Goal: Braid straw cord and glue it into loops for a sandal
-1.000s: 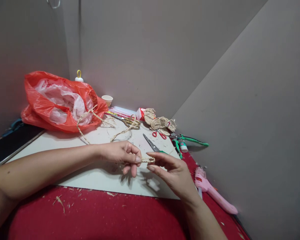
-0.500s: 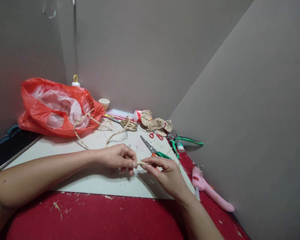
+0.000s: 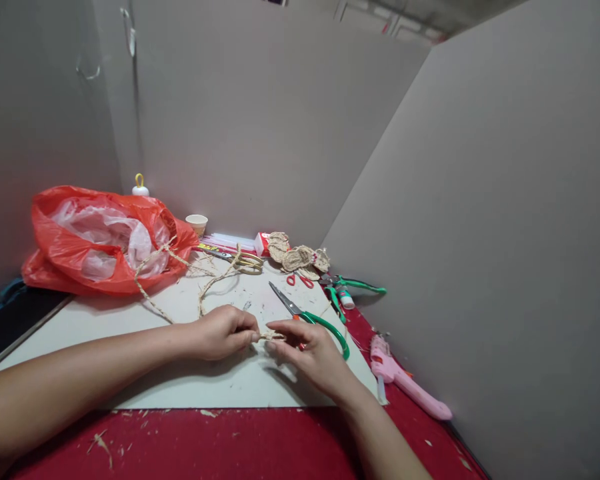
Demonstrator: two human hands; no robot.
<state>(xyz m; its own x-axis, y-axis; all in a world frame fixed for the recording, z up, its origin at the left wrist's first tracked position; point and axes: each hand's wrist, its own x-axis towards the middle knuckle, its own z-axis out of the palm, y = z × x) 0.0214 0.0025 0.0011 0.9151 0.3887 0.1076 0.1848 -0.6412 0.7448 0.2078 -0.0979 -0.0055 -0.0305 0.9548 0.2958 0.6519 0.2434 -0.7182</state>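
Note:
My left hand pinches a pale braided straw cord between thumb and forefinger. The thumb and fingertips of my right hand close lightly about the cord's short end, close to the left fingertips. More braided cord curves up behind my left hand and loops against the red plastic bag. Just beyond my right hand lie scissors with green handles, partly covered by its fingers. Both hands are above a white board.
Brass-handled scissors, a paper cup and woven straw pieces stand along the back. Green-handled pliers, a small bottle and a pink glue gun lie at the right on red cloth.
The camera view has tilted up and shifted slightly right. My right fingers sit a little looser around the cord's end, and more of the green scissor handle shows.

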